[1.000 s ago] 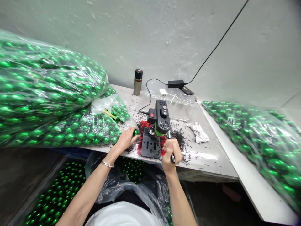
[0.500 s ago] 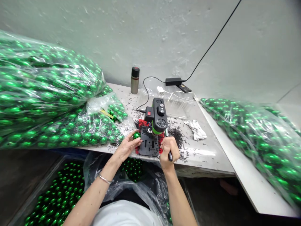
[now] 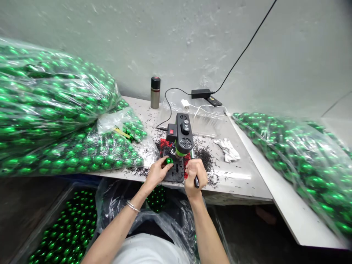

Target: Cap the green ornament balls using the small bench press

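Note:
Between the fingers of my left hand [image 3: 158, 171] is a shiny green ball [image 3: 169, 160], close to the head of a small black bench drill press [image 3: 183, 134]. The ball is over the machine's slotted black base plate [image 3: 176, 176]. My right hand [image 3: 196, 173] is closed around the machine's lever handle [image 3: 196, 182], on the right side of the head. Whether the drill tip touches the ball I cannot tell; the head hides it. Red material [image 3: 187, 158] shows beside the base, and black shavings [image 3: 204, 158] lie around it.
Clear bags of green balls lie to the left [image 3: 55, 110] and right [image 3: 291, 165]. Below the table edge is a bin of green balls [image 3: 66, 223]. A flask [image 3: 155, 93], a power adapter [image 3: 200, 93], cables and a white glove [image 3: 228, 149] are on the table.
My left hand has moved right, bringing the green ball from beside the base plate to near the drill head. My right hand stays on the lever handle; the view has shifted slightly.

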`<state>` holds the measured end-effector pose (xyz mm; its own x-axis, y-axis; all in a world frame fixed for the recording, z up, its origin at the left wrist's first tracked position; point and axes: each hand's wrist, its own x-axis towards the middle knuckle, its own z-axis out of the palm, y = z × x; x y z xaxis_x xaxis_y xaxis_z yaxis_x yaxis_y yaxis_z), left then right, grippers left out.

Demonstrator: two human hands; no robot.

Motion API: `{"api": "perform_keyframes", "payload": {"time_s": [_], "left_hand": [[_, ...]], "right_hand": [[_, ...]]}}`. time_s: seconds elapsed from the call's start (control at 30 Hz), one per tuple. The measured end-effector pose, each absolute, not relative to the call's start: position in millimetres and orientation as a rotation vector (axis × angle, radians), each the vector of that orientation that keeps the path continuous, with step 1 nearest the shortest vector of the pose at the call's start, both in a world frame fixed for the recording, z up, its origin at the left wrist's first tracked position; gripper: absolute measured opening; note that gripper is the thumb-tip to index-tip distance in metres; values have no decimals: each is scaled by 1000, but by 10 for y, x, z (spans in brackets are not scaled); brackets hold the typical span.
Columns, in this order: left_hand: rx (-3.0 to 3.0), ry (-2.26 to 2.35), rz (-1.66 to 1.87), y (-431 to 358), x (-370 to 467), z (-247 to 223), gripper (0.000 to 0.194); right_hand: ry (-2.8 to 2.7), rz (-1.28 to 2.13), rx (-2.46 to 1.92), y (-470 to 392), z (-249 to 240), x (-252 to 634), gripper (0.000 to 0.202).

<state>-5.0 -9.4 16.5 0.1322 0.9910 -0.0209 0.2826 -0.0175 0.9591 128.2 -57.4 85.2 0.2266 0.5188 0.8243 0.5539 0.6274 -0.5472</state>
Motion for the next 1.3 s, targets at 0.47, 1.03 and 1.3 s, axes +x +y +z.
{"api": "perform_keyframes", "payload": {"time_s": [0.47, 1.03, 1.3], "left_hand": [[2081, 1305, 1119, -131, 75, 17, 34], [2016, 1261, 1128, -134, 53, -10, 34], [2024, 1233, 1141, -142, 49, 13, 34]], "right_hand": [[-1408, -29, -983, -596, 855, 1286, 28], [-1396, -155, -948, -522, 341, 1321, 29], [-1394, -190, -945, -513, 285, 1313, 30]]}}
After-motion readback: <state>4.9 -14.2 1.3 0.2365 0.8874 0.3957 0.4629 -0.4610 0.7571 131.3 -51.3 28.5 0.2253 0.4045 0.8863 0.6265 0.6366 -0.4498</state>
